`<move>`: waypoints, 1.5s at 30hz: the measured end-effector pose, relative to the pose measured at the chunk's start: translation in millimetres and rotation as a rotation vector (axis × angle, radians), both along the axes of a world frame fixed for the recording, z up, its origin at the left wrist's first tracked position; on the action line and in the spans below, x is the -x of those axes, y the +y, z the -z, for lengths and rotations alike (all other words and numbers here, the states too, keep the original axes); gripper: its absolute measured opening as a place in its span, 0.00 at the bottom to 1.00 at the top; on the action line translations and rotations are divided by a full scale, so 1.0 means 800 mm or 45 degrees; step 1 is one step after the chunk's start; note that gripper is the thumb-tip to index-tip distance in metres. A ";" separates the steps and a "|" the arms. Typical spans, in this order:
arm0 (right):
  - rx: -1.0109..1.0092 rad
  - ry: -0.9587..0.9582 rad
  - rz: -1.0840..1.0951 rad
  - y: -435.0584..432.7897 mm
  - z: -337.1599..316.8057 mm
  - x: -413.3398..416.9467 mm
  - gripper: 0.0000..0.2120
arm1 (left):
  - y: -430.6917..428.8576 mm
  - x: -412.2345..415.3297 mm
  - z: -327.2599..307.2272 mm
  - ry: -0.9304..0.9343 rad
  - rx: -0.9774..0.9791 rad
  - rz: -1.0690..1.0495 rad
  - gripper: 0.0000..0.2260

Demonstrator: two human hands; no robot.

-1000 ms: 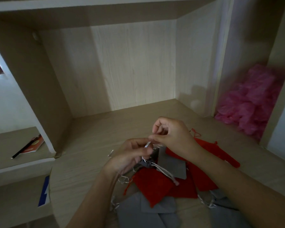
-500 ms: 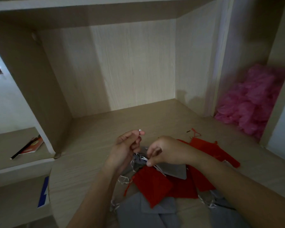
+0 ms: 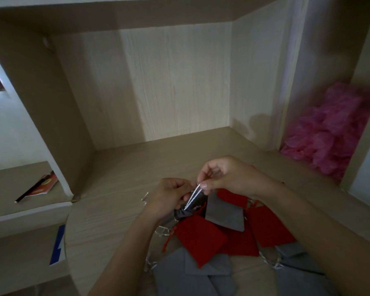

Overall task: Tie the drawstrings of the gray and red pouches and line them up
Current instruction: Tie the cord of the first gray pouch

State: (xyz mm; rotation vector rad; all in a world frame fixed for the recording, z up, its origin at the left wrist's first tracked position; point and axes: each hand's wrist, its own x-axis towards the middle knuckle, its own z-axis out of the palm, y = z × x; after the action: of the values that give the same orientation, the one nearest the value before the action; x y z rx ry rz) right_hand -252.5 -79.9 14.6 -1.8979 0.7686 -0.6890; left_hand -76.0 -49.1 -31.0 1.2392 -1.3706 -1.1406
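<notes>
Your left hand (image 3: 171, 197) curls its fingers round the gathered neck of a gray pouch (image 3: 187, 212), just over the pile; your right hand (image 3: 229, 178), at 1 o'clock from the left one, pinches the white drawstring (image 3: 192, 198) between thumb and forefinger; the two strands run tight from this pinch down to the neck, toward 7 o'clock.

The pile lies on the wooden surface (image 3: 126, 178) at 6 o'clock of the view; a red pouch (image 3: 199, 238) lies at 5 o'clock from your left hand; a flat gray piece (image 3: 224, 214) touches it, and I cannot tell if this belongs to the held pouch; more red pouches (image 3: 269, 227) lie under your right forearm; other gray pouches (image 3: 179, 274) overlap at the near edge.

A heap of pink crumpled plastic (image 3: 333, 133) sits at 2 o'clock in the side compartment; a booklet (image 3: 43, 184) lies on the low shelf (image 3: 13, 180) at 9 o'clock.
</notes>
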 end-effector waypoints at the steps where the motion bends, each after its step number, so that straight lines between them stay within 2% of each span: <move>1: 0.016 -0.052 -0.006 0.000 -0.001 0.000 0.04 | 0.001 0.001 0.000 -0.001 -0.024 0.075 0.15; 6: 0.149 -0.145 0.121 -0.005 0.011 -0.008 0.08 | 0.007 0.000 -0.006 0.148 -0.081 0.307 0.09; 8: 0.191 -0.139 0.151 -0.007 0.016 -0.010 0.10 | 0.009 -0.001 -0.009 0.179 -0.071 0.361 0.11; 12: 0.127 -0.229 0.175 -0.001 0.015 -0.015 0.06 | 0.007 0.003 -0.007 0.171 -0.042 0.238 0.10; 16: 0.213 -0.033 0.275 -0.002 0.011 -0.010 0.18 | 0.000 0.000 -0.005 0.494 -0.008 0.041 0.08; 17: 0.158 0.015 0.256 -0.003 0.013 -0.010 0.19 | -0.001 -0.002 -0.007 0.585 0.004 0.045 0.08; 19: 0.057 0.058 0.190 -0.004 0.019 -0.012 0.15 | -0.001 -0.007 -0.007 0.670 0.023 0.102 0.10; 23: 0.049 -0.046 0.114 -0.004 0.030 -0.019 0.05 | 0.005 -0.010 -0.012 0.632 0.063 0.202 0.05; 25: 0.061 -0.099 0.161 -0.005 0.027 -0.018 0.06 | 0.006 -0.012 -0.015 0.606 0.114 0.193 0.06; 28: 0.016 -0.183 0.167 -0.005 0.019 -0.012 0.01 | 0.005 -0.016 -0.015 0.414 0.188 0.086 0.06; 32: -0.047 -0.185 0.122 -0.005 0.020 -0.012 0.07 | 0.006 -0.013 -0.014 0.052 0.381 -0.118 0.06; 36: -0.062 -0.199 0.127 0.000 0.022 -0.015 0.08 | 0.007 -0.005 -0.011 -0.099 0.534 -0.279 0.06; 38: -0.064 -0.227 0.134 0.001 0.021 -0.016 0.07 | 0.008 -0.003 -0.011 -0.113 0.581 -0.325 0.07; 40: -0.009 -0.253 0.166 0.000 0.023 -0.017 0.02 | 0.009 -0.001 -0.012 -0.099 0.608 -0.363 0.07; 45: 0.140 -0.252 0.189 -0.003 0.029 -0.016 0.13 | 0.013 0.007 -0.013 -0.005 0.610 -0.344 0.05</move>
State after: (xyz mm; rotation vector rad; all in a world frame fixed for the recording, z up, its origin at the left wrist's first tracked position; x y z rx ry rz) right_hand -239.7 -82.5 -8.2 -1.8489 0.7628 -1.0143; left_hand -81.5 -38.9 -20.7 1.0330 -1.3310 -0.5770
